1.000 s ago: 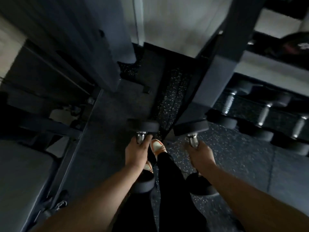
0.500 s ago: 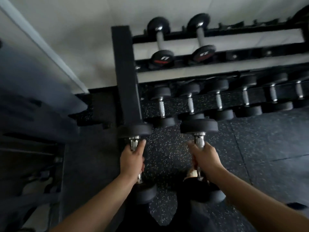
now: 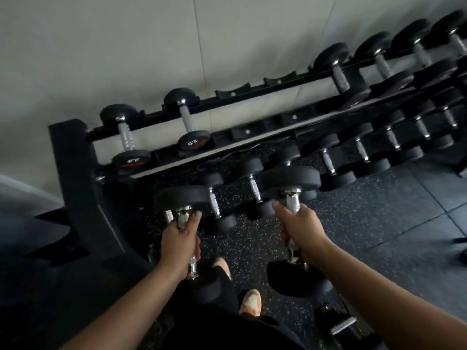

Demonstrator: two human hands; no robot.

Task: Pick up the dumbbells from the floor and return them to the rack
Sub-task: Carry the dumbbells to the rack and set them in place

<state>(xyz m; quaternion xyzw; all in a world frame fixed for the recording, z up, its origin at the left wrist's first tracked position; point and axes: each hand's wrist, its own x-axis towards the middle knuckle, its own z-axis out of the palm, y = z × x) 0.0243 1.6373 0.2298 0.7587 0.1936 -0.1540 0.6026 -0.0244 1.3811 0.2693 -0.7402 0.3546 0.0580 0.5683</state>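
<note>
My left hand (image 3: pixel 178 242) grips the chrome handle of a black dumbbell (image 3: pixel 180 199), held off the floor with one head pointing at the rack. My right hand (image 3: pixel 302 229) grips a second, matching dumbbell (image 3: pixel 289 179) the same way. Both hang in front of the black dumbbell rack (image 3: pixel 73 168), near its left end. The top shelf holds two small dumbbells (image 3: pixel 188 120) at the left, several bare cradles (image 3: pixel 252 131) in the middle, and bigger dumbbells at the right. The lower shelf carries a full row of dumbbells (image 3: pixel 328 160).
Another dumbbell (image 3: pixel 342 325) lies on the speckled rubber floor (image 3: pixel 394 218) by my right foot. My orange-and-white shoes (image 3: pixel 250 301) stand just below the held weights. A grey wall (image 3: pixel 126 46) runs behind the rack. Dark equipment sits at the left.
The view has swung right and closer to the rack, so its top shelf and bare cradles show. Both hands keep their hold on the dumbbells, carried slightly nearer the rack.
</note>
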